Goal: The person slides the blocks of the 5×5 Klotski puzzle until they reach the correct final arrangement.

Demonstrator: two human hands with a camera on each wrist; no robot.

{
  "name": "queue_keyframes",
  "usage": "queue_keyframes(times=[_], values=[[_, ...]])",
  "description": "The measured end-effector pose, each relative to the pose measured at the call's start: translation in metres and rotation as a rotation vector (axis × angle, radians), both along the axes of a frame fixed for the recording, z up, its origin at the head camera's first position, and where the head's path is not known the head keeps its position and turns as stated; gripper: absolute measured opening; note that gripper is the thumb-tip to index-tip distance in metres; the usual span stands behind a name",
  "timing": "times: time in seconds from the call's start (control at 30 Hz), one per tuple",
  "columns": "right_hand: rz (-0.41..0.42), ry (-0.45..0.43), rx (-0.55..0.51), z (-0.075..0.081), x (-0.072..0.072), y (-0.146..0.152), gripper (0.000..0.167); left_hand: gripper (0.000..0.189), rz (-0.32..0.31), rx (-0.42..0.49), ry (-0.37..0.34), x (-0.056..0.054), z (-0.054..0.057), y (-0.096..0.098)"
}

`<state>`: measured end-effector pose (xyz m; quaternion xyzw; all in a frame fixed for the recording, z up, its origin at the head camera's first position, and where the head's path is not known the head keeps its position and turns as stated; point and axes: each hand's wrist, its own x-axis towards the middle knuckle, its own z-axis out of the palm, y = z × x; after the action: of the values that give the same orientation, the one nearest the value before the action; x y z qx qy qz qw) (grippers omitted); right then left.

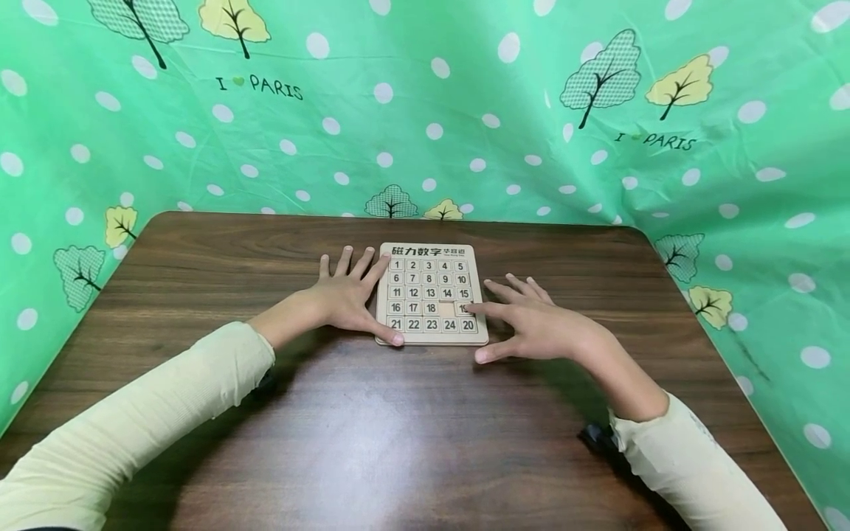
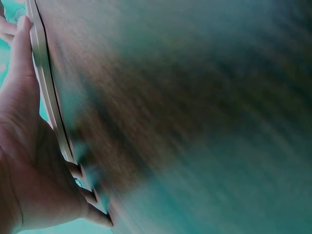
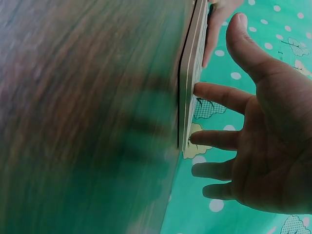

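Note:
A wooden sliding number puzzle (image 1: 438, 340) lies flat on the table, with dark Chinese characters along its top. Its square tiles read in order from 1 to 18; a bare slot (image 1: 446, 310) sits between 18 and the tile marked 19 (image 1: 461, 308). The bottom row reads 21, 22, 23, 24, 20. My left hand (image 1: 341, 299) rests spread along the left edge, index finger at the upper corner and thumb at the lower one. The index fingertip of my right hand (image 1: 547, 328) touches tile 19, its thumb and other fingers stretched out to the right of the board.
The dark wood-grain table (image 1: 345, 442) extends around the puzzle. Behind it and along both sides hangs a green dotted curtain (image 1: 425, 96) with printed trees. A dark strap (image 1: 598, 439) shows beneath the right sleeve.

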<state>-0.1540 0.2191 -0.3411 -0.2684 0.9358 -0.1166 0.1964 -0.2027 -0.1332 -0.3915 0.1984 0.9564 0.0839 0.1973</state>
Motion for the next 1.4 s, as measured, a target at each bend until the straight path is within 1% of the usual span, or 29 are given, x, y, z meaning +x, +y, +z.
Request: queue_keyframes(times=[0.33,0.7,0.87,1.1,1.4], values=[[0.020,-0.004,0.002,-0.002,0.000,-0.014,0.091,0.164,0.006,0.001,-0.004,0.002,0.000,-0.004],[0.041,-0.018,0.014,-0.004,0.000,-0.025,0.094,0.163,0.004,-0.003,-0.002,0.002,-0.001,-0.004],[0.041,-0.006,0.007,-0.003,0.002,-0.021,0.092,0.162,0.004,-0.005,-0.004,0.001,-0.001,-0.002],[0.032,-0.004,-0.015,-0.002,0.008,-0.007,0.088,0.162,-0.005,-0.008,0.006,0.000,0.000,0.000],[0.041,-0.009,-0.020,-0.001,0.015,0.001,0.081,0.162,-0.006,-0.018,0.001,0.001,0.002,-0.001]])
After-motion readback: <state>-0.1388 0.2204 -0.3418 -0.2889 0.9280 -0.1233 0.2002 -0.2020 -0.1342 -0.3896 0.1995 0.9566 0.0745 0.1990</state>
